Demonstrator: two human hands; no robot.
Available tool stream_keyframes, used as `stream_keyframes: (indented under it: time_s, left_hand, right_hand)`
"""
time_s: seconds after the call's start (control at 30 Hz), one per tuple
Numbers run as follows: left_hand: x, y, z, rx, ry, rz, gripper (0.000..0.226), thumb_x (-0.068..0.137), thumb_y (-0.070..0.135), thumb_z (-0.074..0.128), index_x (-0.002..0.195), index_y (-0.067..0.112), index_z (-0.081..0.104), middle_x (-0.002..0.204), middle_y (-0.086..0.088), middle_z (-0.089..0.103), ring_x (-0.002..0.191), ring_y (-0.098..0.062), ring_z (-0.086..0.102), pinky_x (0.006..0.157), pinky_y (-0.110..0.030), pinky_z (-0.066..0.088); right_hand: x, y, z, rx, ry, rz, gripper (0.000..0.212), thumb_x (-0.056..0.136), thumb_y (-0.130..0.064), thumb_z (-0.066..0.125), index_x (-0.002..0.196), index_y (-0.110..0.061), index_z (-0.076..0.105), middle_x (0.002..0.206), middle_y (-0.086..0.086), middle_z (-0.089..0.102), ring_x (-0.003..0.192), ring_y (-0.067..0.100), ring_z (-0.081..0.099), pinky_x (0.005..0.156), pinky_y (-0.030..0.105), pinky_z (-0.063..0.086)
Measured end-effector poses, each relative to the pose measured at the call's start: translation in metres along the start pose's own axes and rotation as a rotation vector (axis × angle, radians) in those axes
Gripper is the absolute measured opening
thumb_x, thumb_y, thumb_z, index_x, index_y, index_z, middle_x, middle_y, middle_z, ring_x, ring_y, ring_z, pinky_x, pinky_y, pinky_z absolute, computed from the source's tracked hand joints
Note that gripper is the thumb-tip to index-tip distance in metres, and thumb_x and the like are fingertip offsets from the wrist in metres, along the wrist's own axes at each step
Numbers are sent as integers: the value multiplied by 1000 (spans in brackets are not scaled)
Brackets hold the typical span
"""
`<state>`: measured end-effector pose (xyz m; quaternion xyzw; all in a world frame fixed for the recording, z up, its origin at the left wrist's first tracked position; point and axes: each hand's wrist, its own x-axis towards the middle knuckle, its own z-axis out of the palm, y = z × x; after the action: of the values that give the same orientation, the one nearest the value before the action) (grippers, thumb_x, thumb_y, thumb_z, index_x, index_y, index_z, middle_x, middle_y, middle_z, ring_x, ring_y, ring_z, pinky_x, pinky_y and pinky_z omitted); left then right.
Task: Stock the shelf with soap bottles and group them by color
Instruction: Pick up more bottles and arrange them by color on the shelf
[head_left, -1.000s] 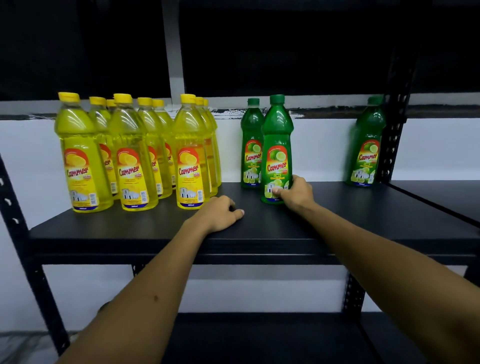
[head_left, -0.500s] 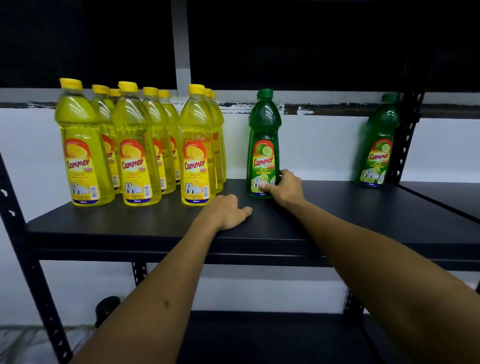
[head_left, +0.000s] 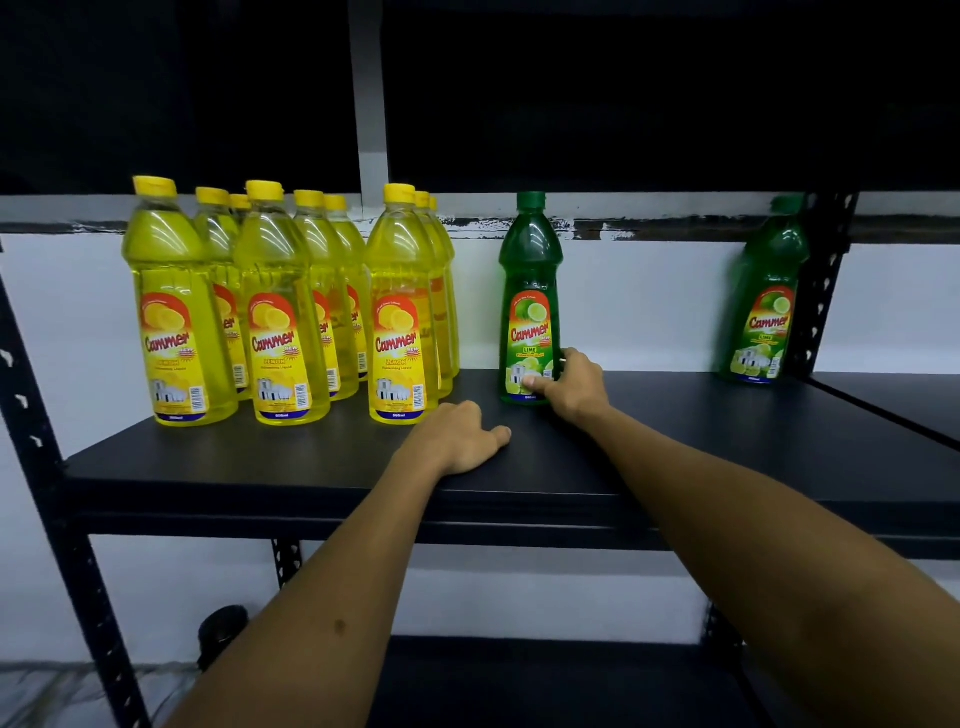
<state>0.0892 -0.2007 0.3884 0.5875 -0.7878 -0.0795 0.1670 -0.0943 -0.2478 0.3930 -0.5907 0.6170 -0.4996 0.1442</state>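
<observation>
Several yellow soap bottles (head_left: 280, 312) stand grouped at the left of the black shelf (head_left: 727, 447). Just right of them stands a green soap bottle (head_left: 530, 291), upright. My right hand (head_left: 574, 387) grips its base, thumb across the front of the label. My left hand (head_left: 457, 439) rests on the shelf board in front of the yellow group, fingers loosely curled and holding nothing. Another green bottle (head_left: 763, 301) stands apart at the far right of the shelf, by the rack post.
Black perforated rack posts rise at the left (head_left: 41, 441) and right (head_left: 826, 291). A lower shelf (head_left: 519, 686) lies below my arms. A neighbouring shelf board continues at the right edge. A dark round object (head_left: 223, 629) sits low behind the left side.
My right hand slid the green bottle back and to the left, closer to the yellow group. A second green bottle seen behind it a second ago is now hidden. My left hand stayed put.
</observation>
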Motion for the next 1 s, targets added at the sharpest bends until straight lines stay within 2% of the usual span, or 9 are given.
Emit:
stream_keyframes:
  time_s: [0.27,0.4,0.47,0.67,0.83,1.0]
  left_hand:
    - [4,-2,2,1,3,4,49,90,60,47,96,12,58,103,-9,60,92,-24,57,84,-42,50]
    - [2,-1,2,1,5,5,55,91,59,47,114,10,57,116,-9,58,102,-25,56,91,-44,49]
    - [2,0,1,3,5,4,57,91,59,47,117,9,56,118,-9,58,104,-25,56,92,-44,49]
    - [3,-1,2,13,5,10,50,91,59,47,99,11,59,105,-9,59,93,-24,57,83,-42,50]
    - [1,-1,2,0,10,2,53,91,58,47,107,9,59,107,-8,59,96,-25,57,87,-44,50]
    - [1,0,2,7,14,8,50,91,58,47,100,10,59,102,-8,59,92,-24,57,85,-44,50]
  right_hand:
    - [5,1,2,-13,2,7,51,80,-26,78,121,-6,56,118,12,66,102,23,64,80,29,49]
    - [7,2,3,-10,-1,14,52,80,-27,79,122,-8,56,119,11,66,102,23,64,80,30,50]
    - [8,2,3,-15,-3,13,52,79,-28,79,122,-8,56,119,11,66,102,23,64,83,32,51]
    - [7,1,2,-23,8,11,52,79,-29,79,121,-7,57,118,11,66,102,23,65,85,34,53]
    - [6,2,2,-46,26,20,51,78,-31,80,118,-9,58,117,10,67,101,23,65,86,36,54]
    - [6,1,2,-32,15,24,50,79,-30,79,119,-9,58,118,10,67,102,23,64,85,35,53]
